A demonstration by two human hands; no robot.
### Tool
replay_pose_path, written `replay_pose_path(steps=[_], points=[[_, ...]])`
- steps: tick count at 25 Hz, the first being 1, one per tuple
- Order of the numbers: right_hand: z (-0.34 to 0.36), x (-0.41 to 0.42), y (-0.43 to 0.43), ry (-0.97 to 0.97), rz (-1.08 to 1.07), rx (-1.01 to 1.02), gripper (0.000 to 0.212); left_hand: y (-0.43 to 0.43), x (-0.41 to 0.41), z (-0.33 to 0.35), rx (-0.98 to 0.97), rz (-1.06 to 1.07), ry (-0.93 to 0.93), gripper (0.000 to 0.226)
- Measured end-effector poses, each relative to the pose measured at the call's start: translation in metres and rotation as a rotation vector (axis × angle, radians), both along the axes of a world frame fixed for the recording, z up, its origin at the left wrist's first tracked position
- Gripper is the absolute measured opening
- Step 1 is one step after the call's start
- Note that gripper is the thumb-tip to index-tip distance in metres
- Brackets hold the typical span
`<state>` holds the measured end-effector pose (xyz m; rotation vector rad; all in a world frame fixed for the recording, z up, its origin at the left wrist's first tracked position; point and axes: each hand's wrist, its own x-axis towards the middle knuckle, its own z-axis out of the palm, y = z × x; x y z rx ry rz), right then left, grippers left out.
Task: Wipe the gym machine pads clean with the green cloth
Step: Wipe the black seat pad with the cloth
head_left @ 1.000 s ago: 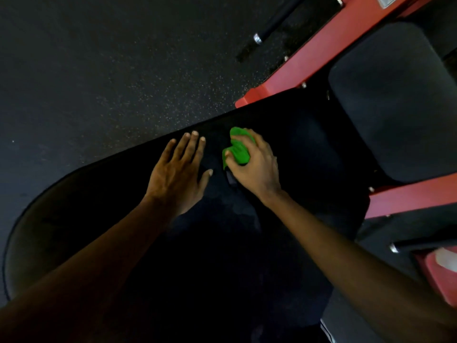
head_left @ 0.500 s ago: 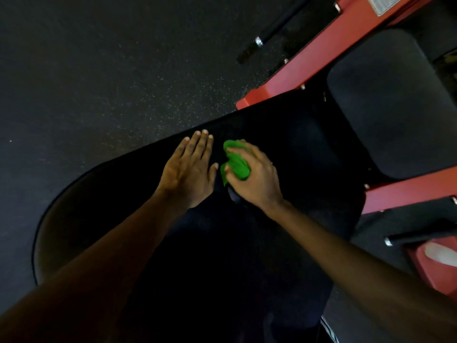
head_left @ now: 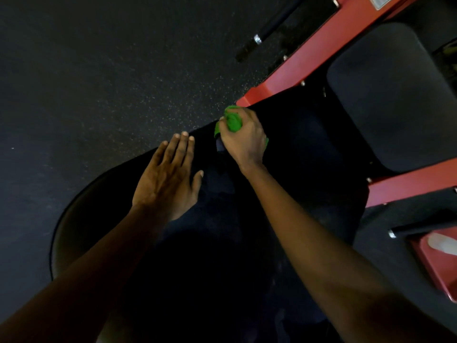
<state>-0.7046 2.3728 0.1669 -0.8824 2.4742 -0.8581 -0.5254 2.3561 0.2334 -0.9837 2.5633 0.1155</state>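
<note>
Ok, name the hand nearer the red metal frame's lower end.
Right. The right hand, gripping the green cloth, sits below the red frame end; the left hand lies flat on the black pad, farther down-left.

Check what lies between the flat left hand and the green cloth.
Only a bare strip of the black pad; nothing rests on it. The head view shows the left hand and the green cloth apart.

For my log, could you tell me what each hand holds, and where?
The right hand grips the bunched green cloth around its middle; the left hand holds nothing.
</note>
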Motion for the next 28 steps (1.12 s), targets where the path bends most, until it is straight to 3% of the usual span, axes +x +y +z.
replay_pose_path(steps=[3, 5, 8, 10, 16, 18, 22, 24, 28], points=[[0.007, 0.016, 0.015, -0.028, 0.279, -0.099, 0.034, 0.000, 0.001, -0.001, 0.004, 0.003, 0.013, 0.076], [-0.002, -0.009, 0.013, -0.031, 0.234, -0.050, 0.037, 0.000, 0.001, 0.000, 0.006, 0.002, 0.010, 0.075], [-0.018, -0.057, 0.007, -0.053, -0.083, 0.175, 0.037, -0.001, 0.001, 0.002, 0.012, -0.005, -0.008, 0.072], [-0.016, -0.053, 0.000, -0.056, -0.168, 0.239, 0.036, -0.003, 0.001, 0.002, 0.025, -0.015, -0.014, 0.073], [0.021, 0.026, 0.010, -0.080, 0.275, -0.057, 0.035, -0.003, 0.000, 0.001, 0.029, 0.004, -0.003, 0.074], [0.010, -0.003, 0.008, -0.063, 0.233, -0.017, 0.038, -0.003, -0.001, 0.001, 0.024, 0.009, 0.007, 0.075], [-0.014, -0.065, -0.014, -0.103, -0.081, 0.263, 0.041, -0.003, 0.001, 0.000, 0.033, -0.003, -0.010, 0.075], [-0.009, -0.056, -0.023, -0.102, -0.044, 0.263, 0.038, -0.004, 0.000, -0.001, 0.031, -0.008, -0.008, 0.075], [0.014, -0.003, -0.001, -0.099, 0.205, 0.052, 0.033, -0.003, 0.000, 0.000, 0.017, 0.010, -0.023, 0.075]])
